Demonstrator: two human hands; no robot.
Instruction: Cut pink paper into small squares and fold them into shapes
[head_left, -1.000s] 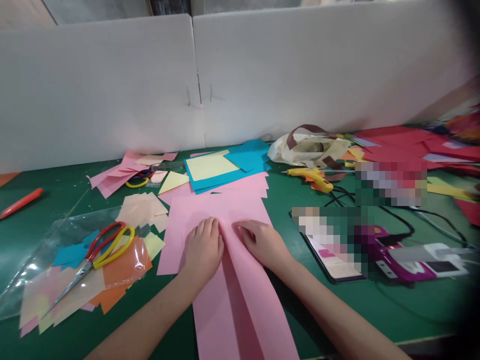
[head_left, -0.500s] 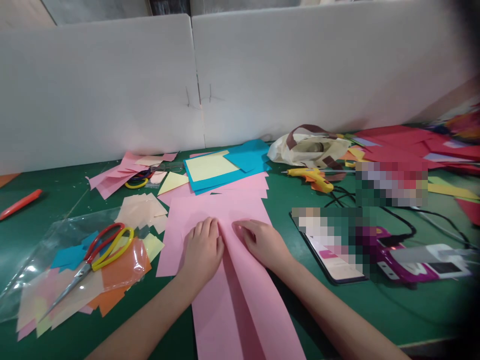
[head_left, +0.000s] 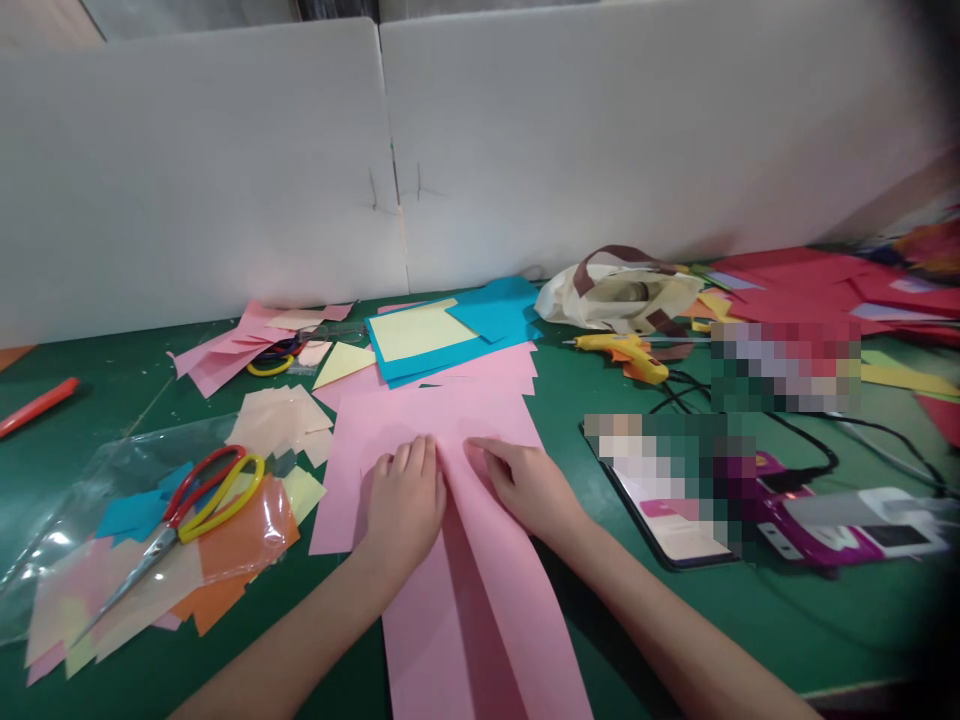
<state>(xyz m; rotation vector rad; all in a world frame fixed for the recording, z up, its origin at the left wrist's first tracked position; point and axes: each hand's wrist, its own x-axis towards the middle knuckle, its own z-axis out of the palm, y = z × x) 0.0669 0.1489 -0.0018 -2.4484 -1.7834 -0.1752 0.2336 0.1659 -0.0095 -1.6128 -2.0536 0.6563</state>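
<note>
A long sheet of pink paper (head_left: 495, 600) stretches from the near table edge toward the middle, its right part lifted into a curved fold with shadow beneath. My left hand (head_left: 409, 490) lies flat on the paper left of the fold, fingers stretched out and close together. To the right of the fold, my right hand (head_left: 525, 485) has its fingers curled and pinched at the paper, the index fingertip against the surface; its thumb is mostly hidden. More pink sheets (head_left: 517, 370) lie under and beyond it.
On the left, red-and-yellow-handled scissors (head_left: 180, 530) rest on a clear plastic bag (head_left: 97, 470) with paper scraps. Blue card (head_left: 495, 310) lies behind the pink paper. On the right are a yellow glue gun (head_left: 626, 355), a phone (head_left: 675, 525), a purple power strip (head_left: 814, 525) and black cables.
Both hands stay almost where they were on the pink paper. The near right edge of the lifted flap has shifted slightly left.
</note>
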